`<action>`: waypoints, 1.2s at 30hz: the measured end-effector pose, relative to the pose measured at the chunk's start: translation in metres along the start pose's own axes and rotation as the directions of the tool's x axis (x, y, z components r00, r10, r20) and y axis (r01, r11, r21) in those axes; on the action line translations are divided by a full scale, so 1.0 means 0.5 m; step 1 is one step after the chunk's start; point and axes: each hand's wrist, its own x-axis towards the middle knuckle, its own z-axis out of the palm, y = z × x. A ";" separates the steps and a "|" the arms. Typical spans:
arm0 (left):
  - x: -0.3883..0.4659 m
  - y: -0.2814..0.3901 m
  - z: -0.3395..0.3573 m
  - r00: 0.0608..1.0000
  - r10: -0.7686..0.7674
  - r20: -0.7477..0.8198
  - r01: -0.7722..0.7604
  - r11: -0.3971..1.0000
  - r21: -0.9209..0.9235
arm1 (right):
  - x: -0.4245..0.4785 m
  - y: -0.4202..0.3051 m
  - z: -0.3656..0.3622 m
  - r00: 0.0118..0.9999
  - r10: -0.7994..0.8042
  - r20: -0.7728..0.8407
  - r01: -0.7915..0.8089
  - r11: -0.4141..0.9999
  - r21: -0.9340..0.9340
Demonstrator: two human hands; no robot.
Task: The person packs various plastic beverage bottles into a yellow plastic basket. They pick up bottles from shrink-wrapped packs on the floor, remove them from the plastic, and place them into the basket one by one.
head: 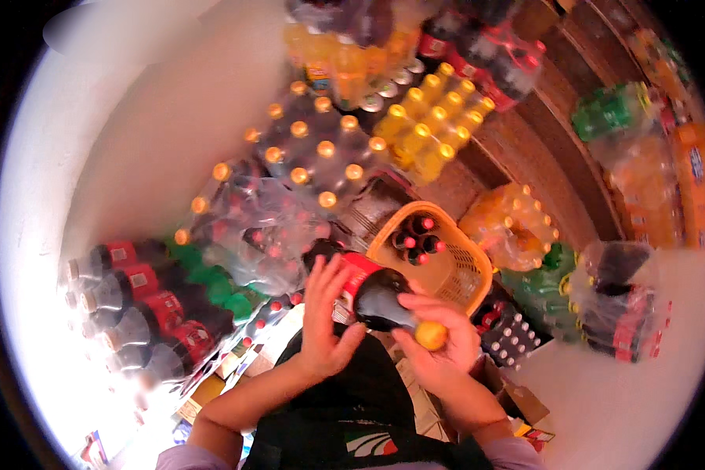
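Observation:
A large dark soda bottle point(382, 296) with a red label and a yellow cap lies slantwise across both my hands. My left hand point(329, 314) rests against its labelled lower part, fingers spread along the side. Around the neck, just beside the yellow cap point(431, 335), the fingers of my right hand point(440, 338) are closed. Directly beyond the bottle stands an orange plastic basket point(484, 273), holding several small dark bottles point(416, 257) with red caps.
Shrink-wrapped dark bottles with orange caps point(326, 149) and yellow bottles point(421, 130) stand ahead. Packs of large cola bottles point(164, 311) are at left. Wooden steps or shelves point(540, 141) rise at right, near orange bottles point(508, 226). An open cardboard box point(523, 399) sits lower right.

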 end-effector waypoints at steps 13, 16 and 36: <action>-0.065 -0.136 0.389 0.898 -0.119 0.423 0.146 0.989 -0.033 | -0.233 0.396 -0.242 0.816 0.275 -0.509 -0.488 0.799 -0.350; -0.083 -0.189 0.456 0.865 -0.120 0.487 0.120 0.992 0.031 | -0.276 0.581 -0.260 0.787 0.284 -0.548 -0.530 0.767 -0.362; -0.111 -0.235 0.527 0.837 -0.239 0.492 0.209 0.971 0.116 | -0.253 0.895 -0.241 0.732 0.529 -0.429 -0.673 0.659 -0.336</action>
